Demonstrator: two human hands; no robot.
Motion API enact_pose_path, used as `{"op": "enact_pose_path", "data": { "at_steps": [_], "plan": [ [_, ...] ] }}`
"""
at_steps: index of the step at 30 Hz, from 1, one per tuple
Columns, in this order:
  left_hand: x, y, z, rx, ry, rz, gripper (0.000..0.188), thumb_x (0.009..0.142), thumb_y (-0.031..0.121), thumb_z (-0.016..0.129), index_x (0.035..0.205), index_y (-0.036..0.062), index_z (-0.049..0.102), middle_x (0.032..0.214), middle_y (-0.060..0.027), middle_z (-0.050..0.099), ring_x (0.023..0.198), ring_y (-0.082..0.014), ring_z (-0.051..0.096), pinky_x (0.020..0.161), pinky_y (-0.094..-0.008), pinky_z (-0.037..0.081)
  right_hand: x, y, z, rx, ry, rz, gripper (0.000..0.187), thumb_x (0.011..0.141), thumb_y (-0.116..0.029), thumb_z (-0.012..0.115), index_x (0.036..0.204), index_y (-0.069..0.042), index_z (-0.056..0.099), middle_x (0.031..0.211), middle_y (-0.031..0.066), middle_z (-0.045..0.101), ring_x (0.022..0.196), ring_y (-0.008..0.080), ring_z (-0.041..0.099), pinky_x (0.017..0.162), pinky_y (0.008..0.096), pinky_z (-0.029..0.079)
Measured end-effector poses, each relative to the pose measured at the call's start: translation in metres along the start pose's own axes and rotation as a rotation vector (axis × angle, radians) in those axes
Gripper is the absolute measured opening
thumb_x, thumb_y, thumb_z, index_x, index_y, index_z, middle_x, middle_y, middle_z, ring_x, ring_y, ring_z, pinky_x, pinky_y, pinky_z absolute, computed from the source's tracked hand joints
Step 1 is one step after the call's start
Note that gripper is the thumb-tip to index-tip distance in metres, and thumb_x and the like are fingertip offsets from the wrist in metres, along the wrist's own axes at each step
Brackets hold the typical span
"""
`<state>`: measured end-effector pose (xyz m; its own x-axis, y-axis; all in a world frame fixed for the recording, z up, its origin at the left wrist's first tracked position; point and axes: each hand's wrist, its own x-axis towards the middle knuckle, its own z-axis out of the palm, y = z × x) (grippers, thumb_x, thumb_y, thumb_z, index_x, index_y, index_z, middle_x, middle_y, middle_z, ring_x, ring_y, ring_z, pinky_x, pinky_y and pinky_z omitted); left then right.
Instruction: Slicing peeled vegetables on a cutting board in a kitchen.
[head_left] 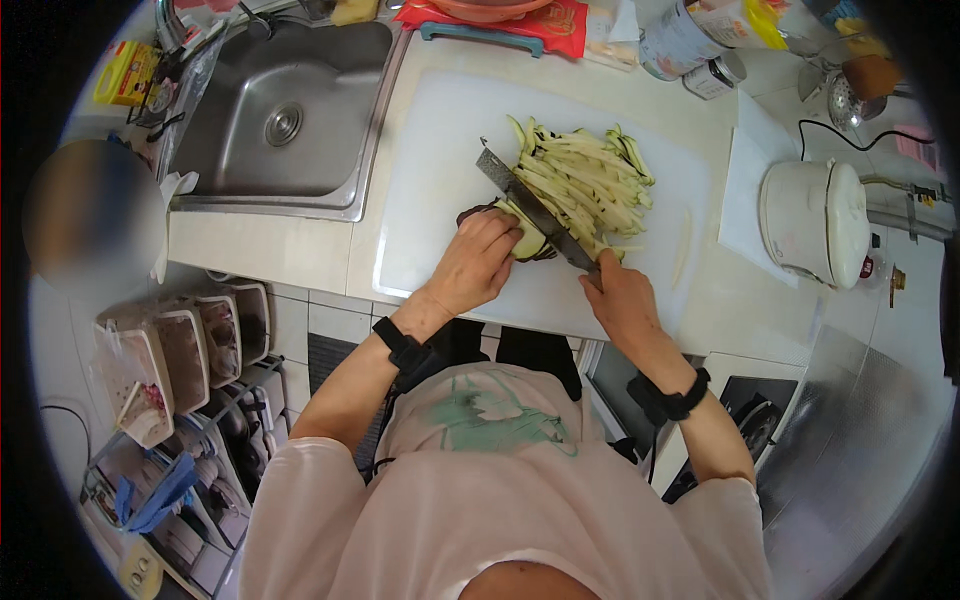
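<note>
My right hand point(622, 300) is closed round the handle of a kitchen knife point(540, 212), whose dark broad blade points up and to the left. Under the curled fingers of my left hand point(477, 258) lie dark-skinned eggplant slices point(527, 240) with pale flesh, pressed to the board. The blade stands right beside these slices, between them and a heap of cut eggplant strips point(590, 170). All of this rests on a large white cutting board point(430, 130). A thin loose strip lies near the board's right side.
A steel sink point(330, 90) is set in the counter on the left. To the right stands a white rice cooker point(815, 222). Behind the board are a red package point(560, 30) and a pale tin point(680, 42). Bins point(140, 385) stand low at the left.
</note>
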<state>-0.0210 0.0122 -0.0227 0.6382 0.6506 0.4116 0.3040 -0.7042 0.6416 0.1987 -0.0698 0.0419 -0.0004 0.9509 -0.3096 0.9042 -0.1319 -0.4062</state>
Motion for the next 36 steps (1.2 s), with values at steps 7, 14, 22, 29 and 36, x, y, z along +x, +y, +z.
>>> {"op": "enact_pose_path", "data": {
  "at_steps": [7,14,22,29,36],
  "plan": [
    [-0.002,-0.005,0.001,0.019,-0.016,0.011,0.035,0.067,-0.004,0.063,0.102,-0.0012,0.058,0.109,-0.0139,0.055,0.105,-0.0332,0.051,0.092,-0.0436,0.042,-0.023,-0.013,-0.037,-0.052,-0.135,-0.013,0.020,0.089,-0.014,0.060,0.091,-0.001,0.046,0.066,0.0218,0.062,0.064,0.0435,0.062,0.057,0.0504,0.049],
    [0.001,-0.002,0.001,0.023,-0.012,0.006,0.034,0.067,-0.003,0.064,0.101,-0.0007,0.058,0.105,-0.0135,0.055,0.105,-0.0323,0.052,0.093,-0.0442,0.041,0.000,-0.020,0.002,-0.080,-0.075,0.064,0.018,0.089,-0.013,0.059,0.090,0.000,0.047,0.068,0.0224,0.062,0.067,0.0431,0.063,0.061,0.0505,0.050],
    [-0.001,-0.004,-0.002,0.010,-0.002,0.024,0.030,0.070,-0.002,0.064,0.100,-0.0003,0.059,0.106,-0.0120,0.056,0.106,-0.0310,0.052,0.092,-0.0437,0.042,0.004,-0.009,0.018,0.068,0.048,0.028,0.023,0.088,-0.017,0.061,0.092,0.000,0.046,0.070,0.0227,0.063,0.069,0.0435,0.062,0.061,0.0504,0.050],
    [-0.008,-0.007,-0.002,0.086,-0.011,0.004,0.040,0.066,-0.001,0.068,0.104,0.0024,0.059,0.111,-0.0114,0.055,0.112,-0.0327,0.050,0.094,-0.0440,0.040,-0.025,-0.024,-0.031,-0.027,-0.140,0.076,0.021,0.089,-0.015,0.061,0.091,-0.001,0.046,0.069,0.0232,0.063,0.069,0.0429,0.063,0.059,0.0512,0.049],
    [-0.008,-0.008,0.001,0.089,-0.009,-0.010,0.037,0.066,-0.001,0.068,0.101,0.0026,0.058,0.108,-0.0117,0.055,0.108,-0.0334,0.050,0.092,-0.0447,0.039,-0.011,-0.025,0.006,-0.086,-0.061,0.048,0.020,0.088,-0.014,0.060,0.093,-0.001,0.047,0.072,0.0237,0.063,0.071,0.0429,0.064,0.061,0.0516,0.050]
  ]
}}
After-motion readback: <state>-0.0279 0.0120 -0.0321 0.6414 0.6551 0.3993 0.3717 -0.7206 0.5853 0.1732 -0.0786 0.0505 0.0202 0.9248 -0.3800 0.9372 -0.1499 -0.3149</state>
